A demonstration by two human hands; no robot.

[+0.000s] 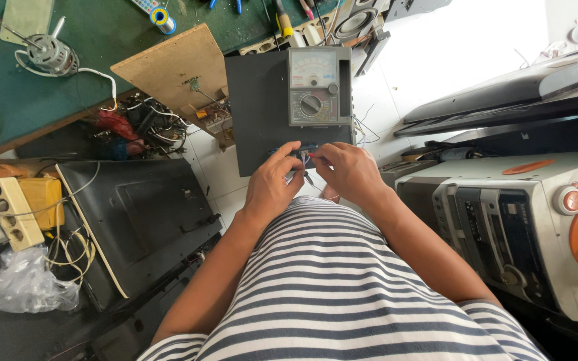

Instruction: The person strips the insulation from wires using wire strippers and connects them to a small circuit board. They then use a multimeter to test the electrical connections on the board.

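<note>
My left hand (272, 187) and my right hand (349, 170) meet at the near edge of a black flat panel (255, 113). Both pinch thin probe tips and a small blue part (300, 155) between the fingers; the part is mostly hidden. A grey analog multimeter (313, 87) with a dial and needle scale lies on the panel just beyond my hands. Thin wires run from the meter's right side.
A black flat screen set (138, 214) leans at the left beside a power strip (8, 210) and a plastic bag (28, 284). A white audio unit (503, 220) stands at the right. A green workbench (102, 33) with a small motor (51, 53) and a wooden board (175, 63) sits beyond.
</note>
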